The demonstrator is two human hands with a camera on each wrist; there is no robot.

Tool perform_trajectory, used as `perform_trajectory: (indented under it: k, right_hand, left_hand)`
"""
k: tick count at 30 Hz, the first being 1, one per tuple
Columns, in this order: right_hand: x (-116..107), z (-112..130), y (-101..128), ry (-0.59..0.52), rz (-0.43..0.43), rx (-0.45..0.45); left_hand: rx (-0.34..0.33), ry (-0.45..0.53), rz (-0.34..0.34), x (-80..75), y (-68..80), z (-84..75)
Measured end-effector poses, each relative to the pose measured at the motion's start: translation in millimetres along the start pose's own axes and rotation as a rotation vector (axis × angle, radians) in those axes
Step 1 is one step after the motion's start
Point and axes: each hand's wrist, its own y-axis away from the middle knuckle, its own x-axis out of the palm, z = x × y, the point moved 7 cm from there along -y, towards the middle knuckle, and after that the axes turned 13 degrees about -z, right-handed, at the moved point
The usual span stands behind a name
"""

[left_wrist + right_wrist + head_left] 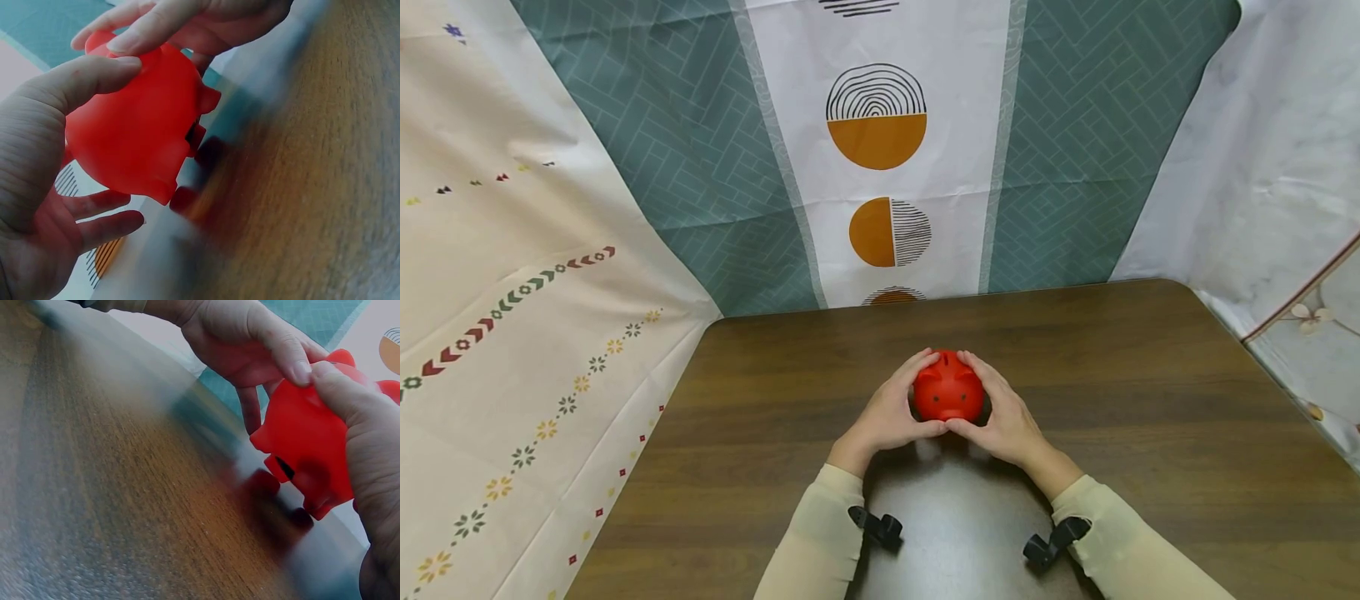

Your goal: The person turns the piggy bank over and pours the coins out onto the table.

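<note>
A red piggy bank (948,392) is cupped between both hands near the middle of a dark wooden table (1150,400). My left hand (891,412) curls round its left side, thumb in front and fingers behind. My right hand (1003,412) mirrors it on the right side. In the left wrist view the pig (134,131) has its feet close over their reflection in the tabletop (325,187); I cannot tell whether they touch. In the right wrist view the thumb of my right hand (369,425) lies on the pig (309,444), beside my left hand (244,337).
Patterned cloths hang round the table: a teal and white one with orange circles (877,142) behind, a cream one (512,333) on the left, a white one (1285,167) on the right. Bare wood lies on both sides of the hands.
</note>
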Motion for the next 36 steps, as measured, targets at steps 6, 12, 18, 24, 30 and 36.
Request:
perform_trajectory:
  k: [6, 12, 18, 24, 30, 36]
  right_hand:
    - [-1.9, 2.5, -1.2, 0.001, -0.005, -0.004]
    - [-3.2, 3.0, -1.9, 0.016, -0.009, -0.011]
    - [-4.4, 4.1, -2.4, 0.023, -0.016, -0.037]
    - [-5.0, 5.7, -1.8, 0.013, -0.017, -0.062]
    - [-4.7, 6.0, -1.7, -0.013, -0.014, -0.073]
    - [-3.7, 5.6, -2.3, -0.015, -0.007, -0.077]
  left_hand:
    - [-0.002, 0.008, -0.008, -1.3, 0.4, -0.1]
    - [-0.013, 0.025, -0.020, -2.1, 0.4, 0.7]
    - [-0.023, 0.028, -0.029, -2.3, -0.3, 2.3]
    - [-0.027, 0.046, -0.027, -3.3, -0.2, 1.9]
    - [-0.081, 0.081, -0.032, -4.4, 0.1, 7.0]
    - [-0.101, 0.091, -0.027, -4.0, -0.3, 9.7]
